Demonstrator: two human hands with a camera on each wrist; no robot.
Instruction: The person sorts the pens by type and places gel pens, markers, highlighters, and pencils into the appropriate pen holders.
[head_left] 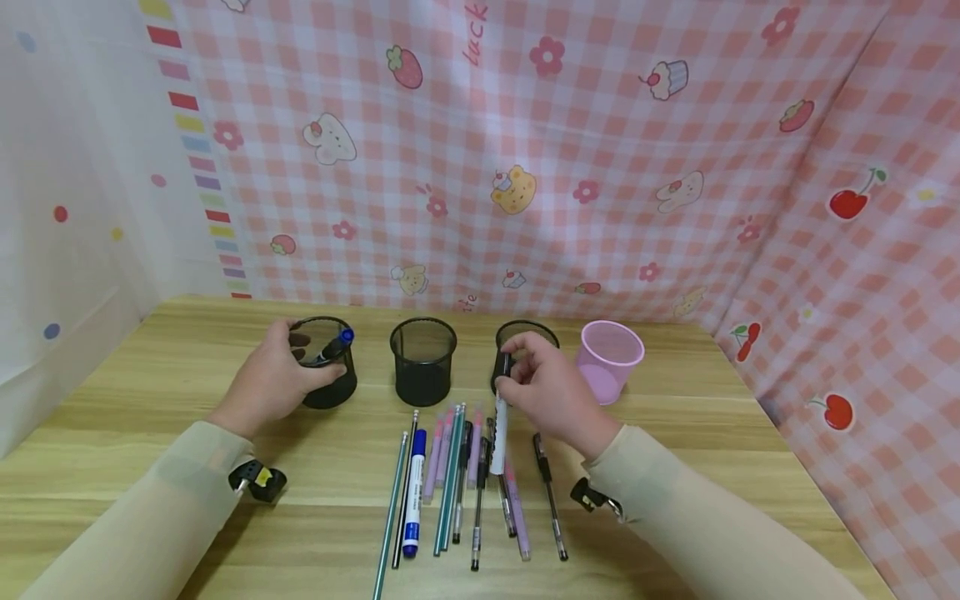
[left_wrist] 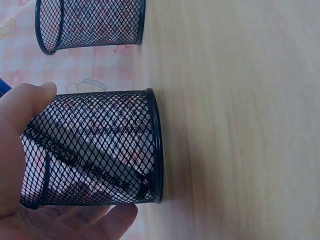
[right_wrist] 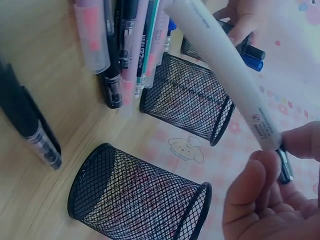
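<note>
Mesh cup, black [head_left: 335, 393], one: landmark piece, on the counter [head_left: 187, 358], gripped by the left of the two hands [head_left: 273, 379], thumb and fingers curled about its wall; holds a blue-capped marker [right_wrist: 253, 62] and a black-capped marker [right_wrist: 256, 52], both leaning. White marker [head_left: 500, 437], one: well right of the mesh cup, pinched near its dark end by the right hand [head_left: 555, 396], body hanging toward the loose pens. Blue-and-white marker [head_left: 415, 492], one: on the counter, forward and right of the mesh cup. Handling notes, by judgement: the pinch suits best close to the dark end, leaving the body free; the hanging tip wants lifting over the pens before any sideways travel; the mesh cup wants a light, steady grip, with thumb and fingers outside its mouth.
</note>
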